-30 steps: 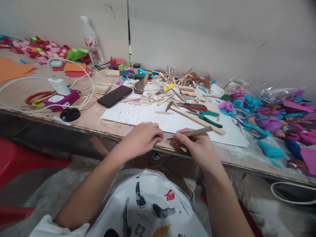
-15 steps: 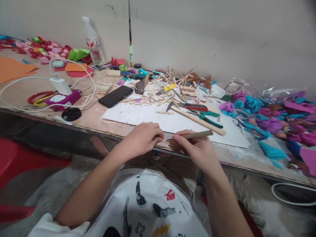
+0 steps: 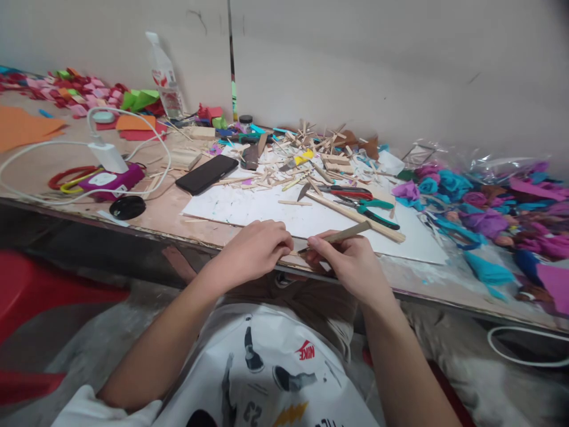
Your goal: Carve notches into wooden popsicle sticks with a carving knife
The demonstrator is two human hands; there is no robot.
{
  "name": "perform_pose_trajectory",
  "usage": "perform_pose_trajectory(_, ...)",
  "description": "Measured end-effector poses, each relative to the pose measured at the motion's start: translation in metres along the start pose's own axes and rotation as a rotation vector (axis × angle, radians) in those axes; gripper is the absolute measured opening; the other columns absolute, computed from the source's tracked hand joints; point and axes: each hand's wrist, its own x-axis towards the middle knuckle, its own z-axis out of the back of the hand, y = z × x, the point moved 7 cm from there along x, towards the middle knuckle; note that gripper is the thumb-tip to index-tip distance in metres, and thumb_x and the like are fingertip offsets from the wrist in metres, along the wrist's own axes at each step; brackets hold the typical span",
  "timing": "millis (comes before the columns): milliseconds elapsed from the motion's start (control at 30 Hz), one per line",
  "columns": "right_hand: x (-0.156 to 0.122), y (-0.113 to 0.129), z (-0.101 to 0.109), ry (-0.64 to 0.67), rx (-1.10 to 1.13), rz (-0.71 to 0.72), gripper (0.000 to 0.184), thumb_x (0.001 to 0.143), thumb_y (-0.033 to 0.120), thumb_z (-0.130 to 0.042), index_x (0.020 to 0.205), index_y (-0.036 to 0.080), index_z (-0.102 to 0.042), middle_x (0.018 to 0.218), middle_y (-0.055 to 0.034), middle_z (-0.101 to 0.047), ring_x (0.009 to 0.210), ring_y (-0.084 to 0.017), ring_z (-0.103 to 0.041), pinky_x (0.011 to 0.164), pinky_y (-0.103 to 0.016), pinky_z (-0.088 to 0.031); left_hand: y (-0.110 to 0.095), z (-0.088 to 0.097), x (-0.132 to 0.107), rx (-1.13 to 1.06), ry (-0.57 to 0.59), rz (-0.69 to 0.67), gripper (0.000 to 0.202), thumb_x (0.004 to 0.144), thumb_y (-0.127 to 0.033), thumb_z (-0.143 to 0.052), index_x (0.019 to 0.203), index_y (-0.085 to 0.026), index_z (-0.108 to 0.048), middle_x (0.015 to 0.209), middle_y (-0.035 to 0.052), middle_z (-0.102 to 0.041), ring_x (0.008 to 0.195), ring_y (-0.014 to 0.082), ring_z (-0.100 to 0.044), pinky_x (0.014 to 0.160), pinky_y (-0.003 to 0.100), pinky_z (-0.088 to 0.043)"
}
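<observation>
At the near edge of the wooden table (image 3: 53, 157), my left hand (image 3: 253, 252) is curled shut, pressing a thin wooden stick that is mostly hidden under its fingers. My right hand (image 3: 349, 264) pinches a wooden-handled craft knife (image 3: 344, 235), whose tip points left and meets the stick between the two hands. Both hands rest at the front edge of a white sheet of paper (image 3: 249, 207).
A pile of cut wooden sticks (image 3: 306, 148) lies behind the sheet with pliers (image 3: 371, 212) and a long stick (image 3: 355, 217). A black phone (image 3: 207, 173), white charger (image 3: 105, 156), purple device (image 3: 111, 180) and plastic bottle (image 3: 162, 74) sit left. Crepe paper flowers (image 3: 480, 207) fill the right.
The knife handle has tilted up slightly and its rear end has swung left as my right hand shifted a little. My left hand has stayed in place.
</observation>
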Motion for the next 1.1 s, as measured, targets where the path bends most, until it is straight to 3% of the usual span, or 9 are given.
perform_pose_trajectory(367, -0.009, 0.002, 0.004, -0.030, 0.046, 0.083, 0.032, 0.112, 0.049, -0.075, 0.116, 0.017, -0.075, 0.100, -0.0019, -0.076, 0.077, -0.015, -0.072, 0.071, -0.031, -0.065, 0.001, 0.002, -0.002, -0.036, -0.020, -0.013, 0.006, 0.111, -0.018, -0.073, 0.110, -0.016, -0.078, 0.110, 0.0035, -0.078, 0.107, 0.0221, -0.075, 0.104, 0.045, -0.063)
perform_pose_trajectory(733, -0.010, 0.006, 0.005, -0.004, 0.039, 0.105, 0.031, 0.111, 0.048, -0.077, 0.109, 0.017, -0.076, 0.098, -0.0016, -0.077, 0.080, -0.016, -0.075, 0.075, -0.034, -0.067, 0.000, 0.002, -0.002, -0.055, -0.035, -0.020, 0.012, 0.108, -0.010, -0.070, 0.106, -0.017, -0.079, 0.104, 0.0027, -0.076, 0.102, 0.0218, -0.072, 0.098, 0.040, -0.058)
perform_pose_trajectory(1000, -0.012, 0.008, 0.011, -0.122, 0.069, 0.103, 0.032, 0.110, 0.048, -0.078, 0.105, 0.016, -0.075, 0.091, 0.0004, -0.075, 0.073, -0.014, -0.072, 0.067, -0.029, -0.063, 0.001, 0.002, -0.003, -0.074, -0.063, -0.020, 0.019, 0.109, -0.011, -0.067, 0.105, -0.020, -0.084, 0.107, 0.0055, -0.078, 0.101, 0.0232, -0.071, 0.092, 0.035, -0.051)
perform_pose_trajectory(1100, -0.015, 0.013, 0.011, -0.169, 0.081, 0.119, 0.039, 0.104, 0.056, -0.084, 0.098, 0.018, -0.077, 0.081, -0.0004, -0.076, 0.067, -0.015, -0.072, 0.062, -0.029, -0.063, 0.001, 0.003, -0.006, -0.097, -0.085, -0.012, 0.019, 0.110, -0.012, -0.067, 0.108, -0.019, -0.084, 0.108, 0.0058, -0.076, 0.102, 0.0225, -0.071, 0.091, 0.034, -0.052)
